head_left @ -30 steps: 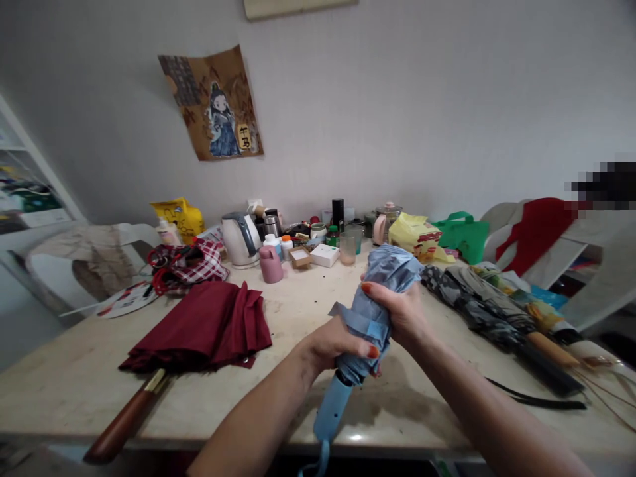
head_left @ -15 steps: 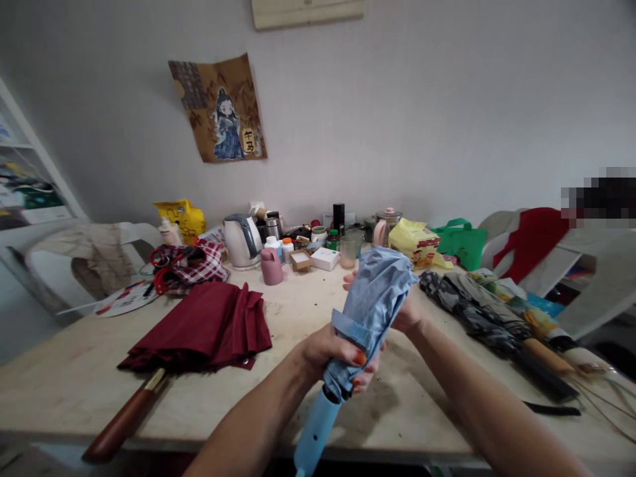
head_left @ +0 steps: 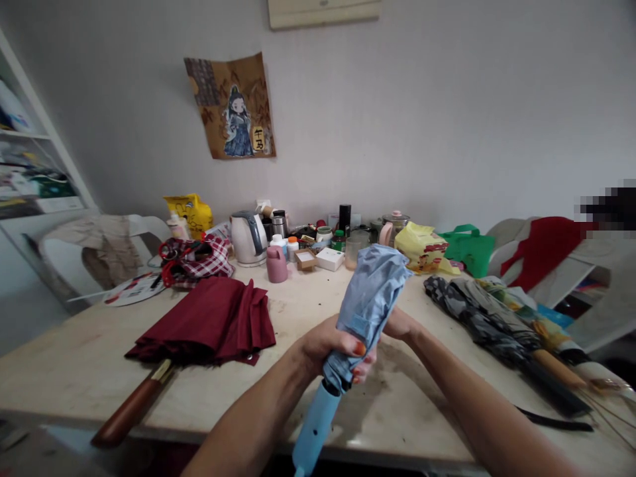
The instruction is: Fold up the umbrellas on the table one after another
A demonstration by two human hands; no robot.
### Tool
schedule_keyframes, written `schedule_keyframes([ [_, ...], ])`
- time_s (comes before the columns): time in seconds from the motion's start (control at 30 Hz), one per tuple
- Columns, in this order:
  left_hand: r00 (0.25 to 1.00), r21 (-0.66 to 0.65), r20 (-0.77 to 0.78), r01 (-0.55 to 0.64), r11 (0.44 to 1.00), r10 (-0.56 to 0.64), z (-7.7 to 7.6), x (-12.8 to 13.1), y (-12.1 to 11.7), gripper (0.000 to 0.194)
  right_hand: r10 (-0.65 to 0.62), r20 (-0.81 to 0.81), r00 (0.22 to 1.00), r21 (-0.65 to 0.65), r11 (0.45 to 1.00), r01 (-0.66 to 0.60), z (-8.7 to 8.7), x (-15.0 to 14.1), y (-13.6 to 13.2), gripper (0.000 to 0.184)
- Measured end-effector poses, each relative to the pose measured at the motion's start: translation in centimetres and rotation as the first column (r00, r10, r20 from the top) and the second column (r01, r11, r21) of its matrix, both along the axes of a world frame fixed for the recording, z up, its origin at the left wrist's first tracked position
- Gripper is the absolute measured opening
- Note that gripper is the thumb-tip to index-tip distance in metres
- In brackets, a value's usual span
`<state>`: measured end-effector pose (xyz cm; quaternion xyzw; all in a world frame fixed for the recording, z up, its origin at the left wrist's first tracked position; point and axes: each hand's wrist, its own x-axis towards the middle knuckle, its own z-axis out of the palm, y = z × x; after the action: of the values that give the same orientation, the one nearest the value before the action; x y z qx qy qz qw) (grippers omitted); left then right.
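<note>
L hand (head_left: 330, 348) wrapped around the lower canopy of the folded light-blue fabric umbrella (head_left: 365, 308), fingers (head_left: 358, 349) curled tight on the cloth just above its pale-blue plastic handle (head_left: 314, 427). R hand (head_left: 397, 324) mostly hidden behind the canopy at approx 3 o'clock of the L hand; touching the fabric, but can't tell if its fingers are spread or closed. Umbrella held tilted above the pale stone worktop (head_left: 298, 311), tip toward 1 o'clock, handle toward 7 o'clock, over the near edge.

Around it: folded dark-red umbrella w/ brown wooden handle (head_left: 203, 324) lying flat at 9 o'clock, well apart. Dark patterned folded umbrella (head_left: 477, 321) lying at 3 o'clock, near the R forearm. White electric kettle (head_left: 246, 238) and small pink jar (head_left: 276, 264) at 11 o'clock, by the wall. Yellow plastic bag (head_left: 423, 246) at 1 o'clock, just beyond the umbrella tip.
</note>
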<state>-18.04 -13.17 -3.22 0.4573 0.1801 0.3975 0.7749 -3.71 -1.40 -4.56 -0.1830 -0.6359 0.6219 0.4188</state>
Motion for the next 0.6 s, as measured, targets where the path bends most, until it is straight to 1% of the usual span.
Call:
schedule_keyframes([
  [0.07, 0.998, -0.023, 0.004, -0.066, 0.998, 0.066, 0.3, -0.9, 0.2, 0.047, 0.114, 0.089, 0.990, 0.043, 0.992, -0.118, -0.1, 0.2, 0.9, 0.026],
  [0.13, 0.990, -0.061, -0.002, -0.140, 0.988, 0.140, 0.5, -2.0, 0.5, 0.044, 0.164, 0.142, 0.976, 0.123, 0.976, -0.182, -0.1, 0.5, 1.7, 0.034],
  [0.2, 0.973, -0.094, -0.041, -0.230, 0.969, 0.227, 0.4, -3.1, 1.0, 0.040, 0.170, 0.156, 0.973, 0.203, 0.958, -0.200, 0.0, 0.8, 1.9, 0.038],
  [0.3, 0.927, -0.088, -0.137, -0.362, 0.928, 0.349, 0.1, -4.3, 1.7, 0.035, 0.155, 0.187, 0.970, 0.260, 0.945, -0.201, 0.3, 0.7, 1.5, 0.038],
  [0.33, 0.917, -0.084, -0.153, -0.385, 0.919, 0.370, 0.0, -4.5, 1.9, 0.033, 0.115, 0.205, 0.972, 0.304, 0.937, -0.175, 0.5, 0.7, 1.2, 0.036],
  [0.37, 0.915, -0.089, -0.150, -0.391, 0.916, 0.376, 0.0, -4.7, 2.0, 0.032, 0.047, 0.213, 0.976, 0.375, 0.919, -0.126, 0.6, 0.6, 0.9, 0.033],
  [0.4, 0.921, -0.105, -0.128, -0.380, 0.919, 0.367, 0.0, -4.8, 2.1, 0.031, -0.044, 0.198, 0.979, 0.466, 0.883, -0.054, 0.6, 0.5, 0.7, 0.029],
  [0.43, 0.933, -0.127, -0.086, -0.358, 0.925, 0.349, 0.1, -4.9, 2.1, 0.030, -0.144, 0.154, 0.978, 0.563, 0.826, 0.033, 0.7, 0.4, 0.5, 0.024],
  [0.5, 0.949, -0.164, 0.029, -0.306, 0.938, 0.315, 0.6, -5.0, 1.8, 0.030, -0.295, 0.019, 0.955, 0.711, 0.676, 0.194, 0.6, 0.3, 0.3, 0.016],
  [0.53, 0.948, -0.171, 0.090, -0.286, 0.943, 0.304, 0.8, -5.0, 1.6, 0.031, -0.331, -0.038, 0.943, 0.755, 0.609, 0.244, 0.5, 0.3, 0.3, 0.015],
  [0.57, 0.945, -0.173, 0.145, -0.268, 0.948, 0.294, 1.1, -5.1, 1.4, 0.032, -0.348, -0.080, 0.934, 0.783, 0.558, 0.275, 0.4, 0.3, 0.3, 0.016],
  [0.6, 0.940, -0.170, 0.191, -0.253, 0.953, 0.283, 1.3, -5.1, 1.2, 0.032, -0.350, -0.109, 0.931, 0.799, 0.526, 0.291, 0.3, 0.3, 0.2, 0.017],
])
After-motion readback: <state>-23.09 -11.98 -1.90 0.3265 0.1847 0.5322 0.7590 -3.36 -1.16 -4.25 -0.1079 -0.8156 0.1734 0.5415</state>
